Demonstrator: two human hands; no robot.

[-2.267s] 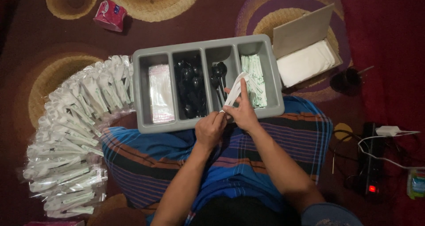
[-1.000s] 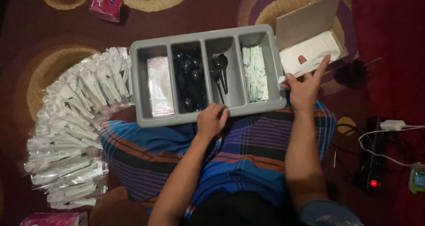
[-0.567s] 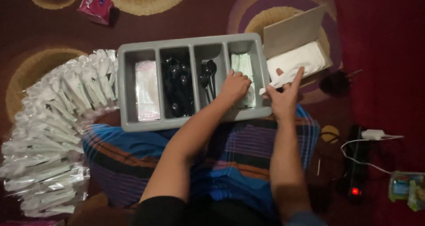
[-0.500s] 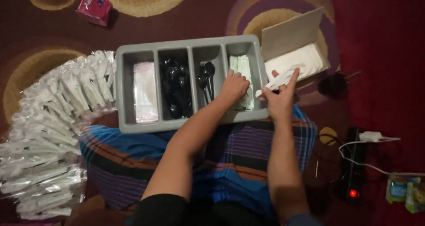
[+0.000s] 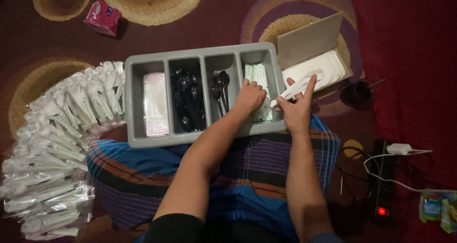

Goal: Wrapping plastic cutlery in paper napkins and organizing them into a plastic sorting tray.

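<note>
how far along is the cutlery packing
Done: a large fan of sealed clear packets lies on the rug at the person's left. In hand: the right hand holds a white sleeve beside the open box, while the left hand reaches into the napkin compartment of the grey tray. Left: black spoons, forks and empty bags remain in the tray, so plenty seems unpacked.

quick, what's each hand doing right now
Left hand: curled, reaching into the tray's rightmost compartment onto the folded napkins.
Right hand: pinching a white packet by the open box.
</note>
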